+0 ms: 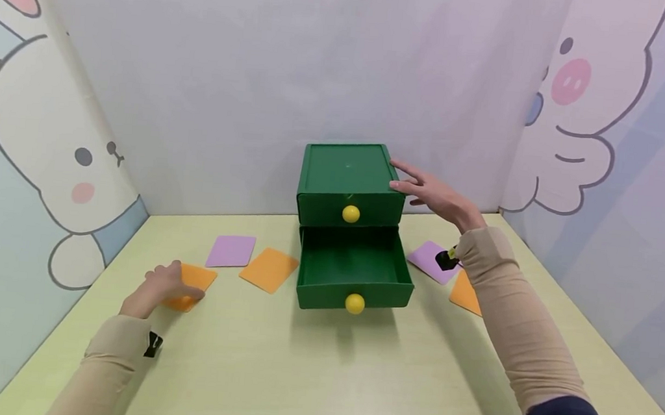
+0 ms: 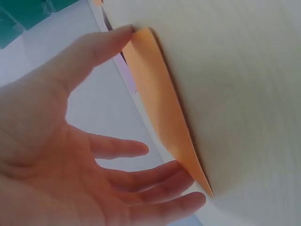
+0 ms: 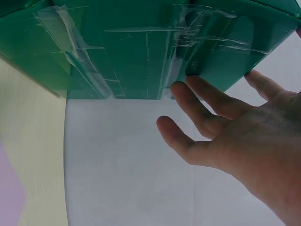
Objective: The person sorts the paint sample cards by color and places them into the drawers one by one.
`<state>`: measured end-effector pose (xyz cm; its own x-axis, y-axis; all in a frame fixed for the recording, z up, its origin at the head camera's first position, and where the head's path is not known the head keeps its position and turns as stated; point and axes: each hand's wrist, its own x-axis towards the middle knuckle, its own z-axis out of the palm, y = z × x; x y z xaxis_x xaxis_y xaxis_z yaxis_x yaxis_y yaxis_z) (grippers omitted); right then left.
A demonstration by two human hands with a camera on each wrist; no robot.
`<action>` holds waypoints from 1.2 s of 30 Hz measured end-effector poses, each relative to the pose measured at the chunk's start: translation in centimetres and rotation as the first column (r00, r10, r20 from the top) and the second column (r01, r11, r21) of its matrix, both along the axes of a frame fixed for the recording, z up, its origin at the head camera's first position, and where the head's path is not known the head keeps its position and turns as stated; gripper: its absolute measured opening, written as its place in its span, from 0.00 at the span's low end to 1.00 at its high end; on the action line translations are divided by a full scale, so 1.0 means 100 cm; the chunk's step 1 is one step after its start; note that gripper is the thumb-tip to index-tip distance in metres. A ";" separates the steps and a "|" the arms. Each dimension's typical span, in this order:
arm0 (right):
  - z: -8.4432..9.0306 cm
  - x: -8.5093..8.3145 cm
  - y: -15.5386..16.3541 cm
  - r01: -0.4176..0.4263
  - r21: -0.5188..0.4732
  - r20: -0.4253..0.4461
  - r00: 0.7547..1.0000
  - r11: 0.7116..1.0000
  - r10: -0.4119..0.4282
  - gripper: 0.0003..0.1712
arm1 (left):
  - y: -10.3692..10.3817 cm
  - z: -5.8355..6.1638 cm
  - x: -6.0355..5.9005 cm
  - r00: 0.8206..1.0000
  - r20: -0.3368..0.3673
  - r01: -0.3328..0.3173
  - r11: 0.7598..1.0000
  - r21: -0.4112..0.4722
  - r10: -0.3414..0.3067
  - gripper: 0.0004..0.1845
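Observation:
My left hand (image 1: 161, 285) is over an orange square card (image 1: 199, 276) on the table's left side. In the left wrist view the thumb meets one end of that card and the fingertips its other end, so the hand spans it. A green two-drawer box (image 1: 347, 169) stands at the back middle. Its lower drawer (image 1: 345, 264) is pulled out, with nothing seen inside, and its upper drawer is closed. My right hand (image 1: 435, 196) rests against the box's upper right side with fingers extended. From the right wrist, clear tape shows along the box's green side (image 3: 136, 56).
Left of the box lie a purple card (image 1: 232, 252) and another orange card (image 1: 269, 270). To its right are a purple card (image 1: 430, 261) and an orange card (image 1: 466, 294), partly behind the right forearm. Yellow knobs stick out from the drawers. Walls with cartoon animals surround the table.

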<state>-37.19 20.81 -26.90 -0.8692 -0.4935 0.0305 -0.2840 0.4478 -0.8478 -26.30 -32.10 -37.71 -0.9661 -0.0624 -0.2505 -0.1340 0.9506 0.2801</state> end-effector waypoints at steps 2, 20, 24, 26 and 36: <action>-0.001 0.000 0.000 0.000 -0.003 0.000 1.000 1.000 0.000 0.40 | 0.001 0.000 0.000 1.000 -0.007 -0.006 1.000 0.005 0.006 0.50; 0.001 0.001 0.001 -0.011 -0.007 -0.008 1.000 1.000 0.011 0.39 | 0.040 0.051 -0.001 0.958 -0.215 0.195 0.981 -0.005 -0.192 0.50; 0.002 0.000 0.000 -0.007 -0.004 -0.007 1.000 1.000 0.007 0.40 | 0.052 0.062 0.004 0.950 -0.206 0.241 0.970 0.014 -0.234 0.51; 0.001 0.000 0.000 -0.008 -0.005 -0.008 1.000 1.000 0.008 0.40 | 0.058 0.068 0.007 0.945 -0.206 0.266 0.964 0.026 -0.255 0.50; 0.001 -0.001 0.000 -0.006 -0.007 -0.009 1.000 1.000 0.006 0.39 | 0.092 0.094 0.018 0.886 -0.242 0.411 0.912 0.009 -0.396 0.46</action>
